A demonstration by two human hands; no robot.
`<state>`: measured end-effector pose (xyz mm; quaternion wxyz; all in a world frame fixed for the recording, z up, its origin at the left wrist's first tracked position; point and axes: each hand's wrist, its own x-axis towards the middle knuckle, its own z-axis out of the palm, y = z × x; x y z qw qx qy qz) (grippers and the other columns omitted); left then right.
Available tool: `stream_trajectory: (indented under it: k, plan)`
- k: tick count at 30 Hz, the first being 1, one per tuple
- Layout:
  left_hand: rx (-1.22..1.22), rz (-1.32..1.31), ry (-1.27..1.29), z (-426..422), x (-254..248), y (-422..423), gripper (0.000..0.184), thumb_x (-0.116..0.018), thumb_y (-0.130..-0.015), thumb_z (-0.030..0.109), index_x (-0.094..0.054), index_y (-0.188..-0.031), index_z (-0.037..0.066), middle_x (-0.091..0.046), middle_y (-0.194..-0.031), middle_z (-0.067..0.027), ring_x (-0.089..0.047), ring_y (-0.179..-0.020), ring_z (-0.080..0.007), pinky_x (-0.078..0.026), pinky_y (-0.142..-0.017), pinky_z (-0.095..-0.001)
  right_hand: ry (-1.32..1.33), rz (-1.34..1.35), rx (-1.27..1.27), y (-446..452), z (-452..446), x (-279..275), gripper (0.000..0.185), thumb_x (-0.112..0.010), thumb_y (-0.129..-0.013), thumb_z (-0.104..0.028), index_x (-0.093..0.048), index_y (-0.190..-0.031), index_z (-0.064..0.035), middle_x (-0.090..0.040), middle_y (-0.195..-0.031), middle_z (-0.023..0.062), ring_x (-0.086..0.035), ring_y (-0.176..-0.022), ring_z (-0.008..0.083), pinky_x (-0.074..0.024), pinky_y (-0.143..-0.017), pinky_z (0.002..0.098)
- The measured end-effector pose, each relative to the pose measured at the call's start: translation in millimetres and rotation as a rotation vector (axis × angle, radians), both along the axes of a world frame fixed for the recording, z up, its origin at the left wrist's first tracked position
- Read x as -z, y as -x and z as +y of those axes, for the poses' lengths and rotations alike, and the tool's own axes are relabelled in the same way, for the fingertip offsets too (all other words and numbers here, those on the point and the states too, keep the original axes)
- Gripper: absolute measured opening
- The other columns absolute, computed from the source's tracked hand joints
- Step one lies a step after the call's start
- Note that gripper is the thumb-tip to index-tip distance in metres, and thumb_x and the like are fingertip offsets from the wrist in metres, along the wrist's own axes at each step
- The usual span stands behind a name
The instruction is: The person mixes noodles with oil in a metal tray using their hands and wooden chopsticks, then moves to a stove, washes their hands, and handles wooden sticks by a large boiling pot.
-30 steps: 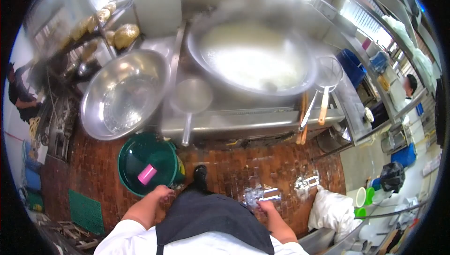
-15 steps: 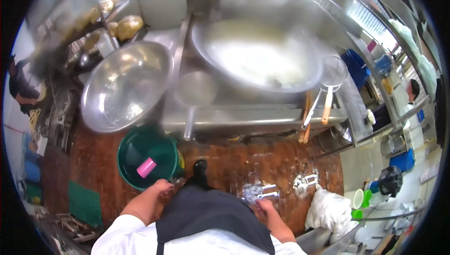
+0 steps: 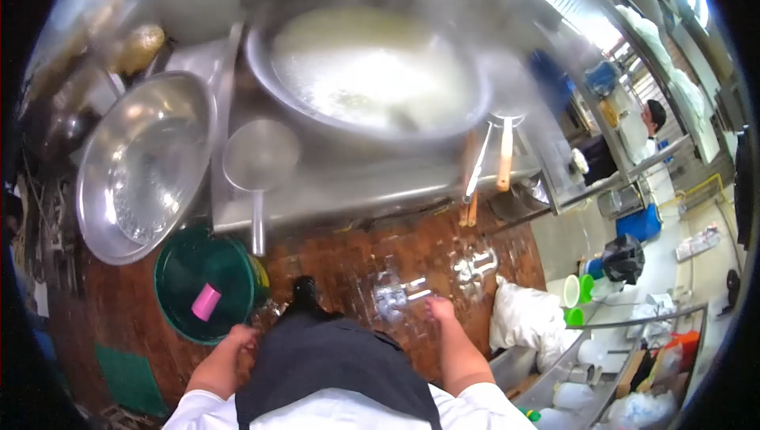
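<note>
The left hand (image 3: 246, 337) hangs just beside the near right edge of the green tub (image 3: 176, 264), its fingers loosely curled, partly open, and no object shows in it. The right hand (image 3: 437, 308) is held well apart on the other side of the dark apron (image 3: 336, 367), half curled above the wet floor (image 3: 332, 260), also with nothing visible in its hold. The pink cup (image 3: 206, 302) lies on its side within the tub's rim, ahead and to the left of the left hand, much the nearer of the two. Its long axis slants from far right to near left. Whether the cup floats or rests on something is hard to tell at this angle.
</note>
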<state>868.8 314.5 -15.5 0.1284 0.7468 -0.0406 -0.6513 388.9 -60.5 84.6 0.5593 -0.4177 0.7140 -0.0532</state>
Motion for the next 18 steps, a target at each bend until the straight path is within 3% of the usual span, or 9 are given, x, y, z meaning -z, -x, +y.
stream_trajectory:
  k: [2,4,6,7,9,11,13,14,18]
  plan:
    - [-0.076,-0.038,-0.109,-12,-11,2,0.026,-0.060,-0.080,0.030,-0.065,-0.077,0.004,-0.064,-0.068,-0.0074,-0.060,-0.054,-0.0194,-0.048,-0.048,-0.0348,-0.043,-0.112,0.001,0,-3,-1,0.013,-0.060,-0.084,-0.021,-0.057,-0.080,-0.0089,-0.056,-0.065,0.0011,-0.048,-0.048,0.0110,-0.0343,-0.038,0.0271]
    - [0.139,-0.095,-0.134,-26,20,-10,0.029,-0.057,-0.080,0.032,-0.066,-0.077,0.005,-0.064,-0.068,-0.0093,-0.060,-0.055,-0.0222,-0.049,-0.050,-0.0343,-0.034,-0.020,-0.120,-2,-2,8,0.013,-0.061,-0.084,-0.021,-0.059,-0.083,-0.0082,-0.056,-0.066,0.0015,-0.049,-0.049,0.0108,-0.0350,-0.039,0.0267]
    - [0.070,-0.058,0.030,-45,34,-15,0.031,-0.056,-0.079,0.034,-0.066,-0.075,0.005,-0.063,-0.066,-0.0113,-0.058,-0.052,-0.0239,-0.050,-0.052,-0.0352,-0.002,0.085,-0.202,-37,-3,-9,0.014,-0.062,-0.083,-0.019,-0.061,-0.086,-0.0055,-0.057,-0.066,0.0021,-0.051,-0.051,0.0098,-0.0363,-0.040,0.0252]
    - [0.063,-0.072,0.040,-89,-41,-11,0.029,-0.056,-0.079,0.031,-0.066,-0.075,0.004,-0.062,-0.065,-0.0116,-0.057,-0.050,-0.0229,-0.051,-0.053,-0.0368,-0.018,0.081,-0.223,-63,-6,-27,0.014,-0.062,-0.083,-0.019,-0.061,-0.086,-0.0055,-0.057,-0.066,0.0021,-0.051,-0.051,0.0098,-0.0363,-0.040,0.0252]
    - [0.213,-0.040,0.005,-118,-23,-26,0.027,-0.055,-0.080,0.029,-0.066,-0.077,0.004,-0.062,-0.067,-0.0109,-0.058,-0.054,-0.0204,-0.049,-0.054,-0.0364,0.000,0.003,-0.278,-86,-6,-53,0.018,-0.063,-0.083,-0.021,-0.063,-0.088,-0.0037,-0.058,-0.067,0.0025,-0.051,-0.053,0.0097,-0.0365,-0.040,0.0255]
    - [0.116,0.062,0.079,-142,-3,-36,0.026,-0.055,-0.082,0.026,-0.065,-0.085,0.002,-0.062,-0.071,-0.0098,-0.059,-0.061,-0.0181,-0.049,-0.057,-0.0354,0.075,0.109,-0.485,-103,-12,-68,0.029,-0.066,-0.080,-0.029,-0.066,-0.096,-0.0036,-0.064,-0.076,0.0057,-0.058,-0.062,0.0136,-0.0466,-0.055,0.0279]
    - [-0.032,0.014,0.240,-190,-127,-26,0.029,-0.055,-0.084,0.028,-0.063,-0.092,0.001,-0.063,-0.076,-0.0097,-0.060,-0.067,-0.0172,-0.049,-0.059,-0.0357,0.339,0.159,-0.614,-113,-18,-88,0.033,-0.063,-0.080,-0.031,-0.067,-0.096,-0.0033,-0.067,-0.082,0.0107,-0.062,-0.072,0.0148,-0.0485,-0.068,0.0293]
    - [0.140,-0.028,0.231,-192,-110,-33,0.033,-0.054,-0.085,0.030,-0.062,-0.096,0.001,-0.064,-0.081,-0.0094,-0.060,-0.069,-0.0172,-0.049,-0.060,-0.0362,0.347,0.177,-0.589,-120,-22,-105,0.033,-0.063,-0.080,-0.031,-0.067,-0.096,-0.0033,-0.067,-0.082,0.0107,-0.062,-0.072,0.0148,-0.0485,-0.068,0.0293]
    - [0.096,-0.105,0.151,-185,-63,-45,0.028,-0.053,-0.085,0.030,-0.063,-0.092,0.005,-0.063,-0.079,-0.0062,-0.059,-0.064,-0.0183,-0.046,-0.054,-0.0353,0.561,0.088,-0.209,-126,-50,-152,0.022,-0.065,-0.081,-0.020,-0.066,-0.093,-0.0021,-0.067,-0.080,0.0066,-0.061,-0.072,0.0124,-0.0479,-0.068,0.0268]
